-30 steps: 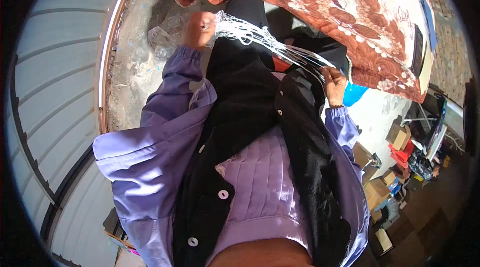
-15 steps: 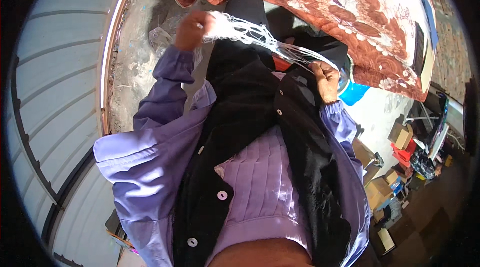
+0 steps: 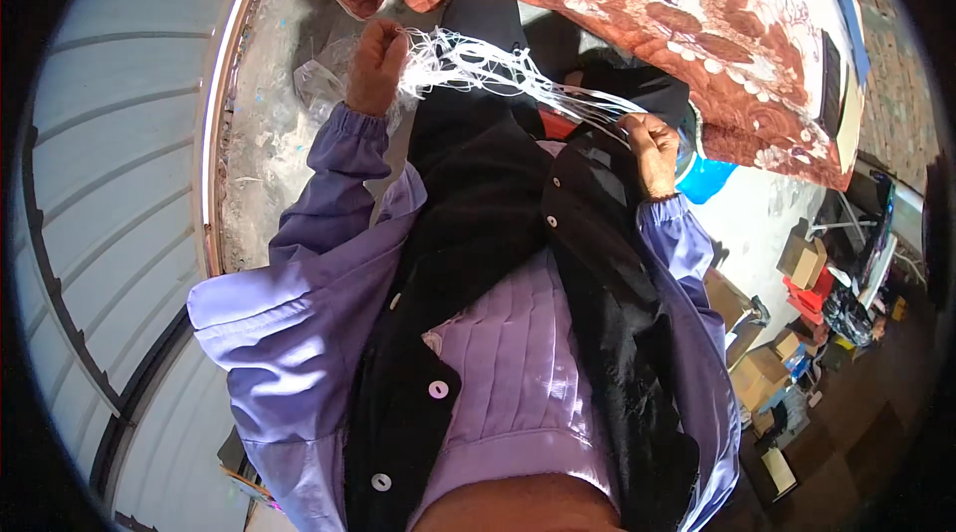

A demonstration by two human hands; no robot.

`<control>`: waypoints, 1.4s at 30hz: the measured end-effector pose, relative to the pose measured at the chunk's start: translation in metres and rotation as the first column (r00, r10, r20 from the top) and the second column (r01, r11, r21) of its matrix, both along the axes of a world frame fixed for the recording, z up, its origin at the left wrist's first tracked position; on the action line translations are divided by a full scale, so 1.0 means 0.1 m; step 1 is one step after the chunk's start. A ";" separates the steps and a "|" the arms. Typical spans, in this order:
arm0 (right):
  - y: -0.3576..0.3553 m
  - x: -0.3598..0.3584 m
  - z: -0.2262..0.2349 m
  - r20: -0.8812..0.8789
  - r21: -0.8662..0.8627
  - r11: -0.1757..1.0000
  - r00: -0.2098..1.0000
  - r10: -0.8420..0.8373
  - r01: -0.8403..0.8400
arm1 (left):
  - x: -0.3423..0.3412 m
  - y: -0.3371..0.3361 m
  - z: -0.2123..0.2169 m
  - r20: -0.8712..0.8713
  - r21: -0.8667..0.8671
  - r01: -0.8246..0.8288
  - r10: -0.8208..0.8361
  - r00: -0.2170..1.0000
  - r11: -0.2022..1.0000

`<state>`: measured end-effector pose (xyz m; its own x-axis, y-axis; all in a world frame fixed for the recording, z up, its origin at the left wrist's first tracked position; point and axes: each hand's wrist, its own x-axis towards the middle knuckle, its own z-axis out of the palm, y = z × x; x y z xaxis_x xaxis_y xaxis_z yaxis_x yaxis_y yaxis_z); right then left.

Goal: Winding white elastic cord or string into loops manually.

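Note:
A tangled bundle of thin white cords (image 3: 468, 64) stretches across above my lap. At its left end the strands are loose, looped and brightly lit; toward the right they run together into several parallel lengths. My left hand (image 3: 376, 69) is closed at the frayed end, its fingertips pinching fine strands. On the other side, my right hand (image 3: 652, 153) is closed around the gathered cords, thumb and fingers pressed together. Beneath the bundle are my dark trousers (image 3: 468, 124).
Beyond my knees hangs a brown floral blanket (image 3: 637, 14). Clear crumpled plastic (image 3: 317, 82) lies on the concrete floor to the left, beside a ribbed metal door (image 3: 129, 133). A blue object (image 3: 705, 180) sits near my right hand. Cardboard boxes (image 3: 759, 378) clutter the floor at right.
My left hand, blurred before, now appears sharp and slightly higher at the bundle's end. The tangled strands have spread and loosened a little. My right hand keeps its grip in nearly the same place.

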<state>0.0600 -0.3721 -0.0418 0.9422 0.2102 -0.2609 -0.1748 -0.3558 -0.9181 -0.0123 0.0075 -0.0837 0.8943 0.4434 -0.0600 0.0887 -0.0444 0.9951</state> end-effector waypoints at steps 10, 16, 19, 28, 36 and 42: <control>-0.11 0.10 -0.04 -0.115 0.155 0.973 0.981 -0.154 0.171 | 0.01 0.02 0.00 -0.037 -0.015 -0.063 0.063 0.997 0.998; 0.59 0.07 0.13 -0.646 0.581 0.809 0.657 0.389 0.092 | 0.05 -0.40 0.10 -0.020 -0.105 0.053 -0.056 0.998 0.993; 0.99 0.01 0.22 -0.547 0.555 0.813 0.659 0.516 -0.177 | 0.08 -0.60 0.15 -0.042 -0.240 0.043 -0.055 0.998 0.970; 1.18 0.03 0.05 -0.549 0.368 0.930 0.804 0.228 -0.013 | 0.05 -0.48 0.12 -0.062 -0.226 -0.078 0.066 0.996 0.971; 1.11 0.03 -0.04 -0.543 0.492 0.870 0.788 0.291 0.017 | 0.01 -0.23 -0.05 -0.059 -0.075 0.136 -0.141 0.988 0.988; 1.07 0.03 -0.05 -0.548 0.473 0.881 0.786 0.287 0.008 | -0.10 -0.12 -0.08 -0.194 0.132 0.458 -0.430 0.882 0.879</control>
